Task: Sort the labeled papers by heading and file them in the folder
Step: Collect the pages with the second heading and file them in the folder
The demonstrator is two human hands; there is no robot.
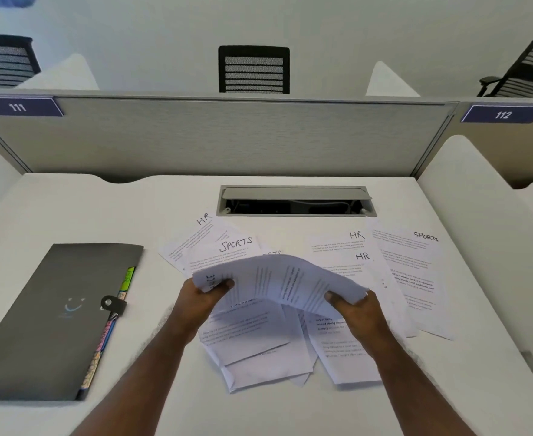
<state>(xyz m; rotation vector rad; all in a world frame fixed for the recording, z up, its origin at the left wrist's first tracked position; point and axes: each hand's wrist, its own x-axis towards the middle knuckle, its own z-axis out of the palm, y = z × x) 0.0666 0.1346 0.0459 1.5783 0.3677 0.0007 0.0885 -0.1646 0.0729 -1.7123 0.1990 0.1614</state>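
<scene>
A small bundle of printed sheets (285, 280) is lifted sideways above the desk's middle. My left hand (207, 295) grips its left end, my right hand (351, 306) grips its right end. Under and around them lie loose white papers with handwritten headings: a SPORTS sheet (227, 251), an HR sheet (196, 234) behind it, two HR sheets (342, 247) to the right, and another SPORTS sheet (416, 265) at far right. More papers (252, 344) lie below my hands, headings hidden. A dark grey folder (51, 316) lies closed at the left, coloured tabs at its edge.
The white desk (70, 209) is bounded by a grey partition (227, 136) at the back and white side dividers (466, 196). An open cable tray (295, 201) sits in the desk behind the papers. Office chairs (254, 69) stand beyond the partition.
</scene>
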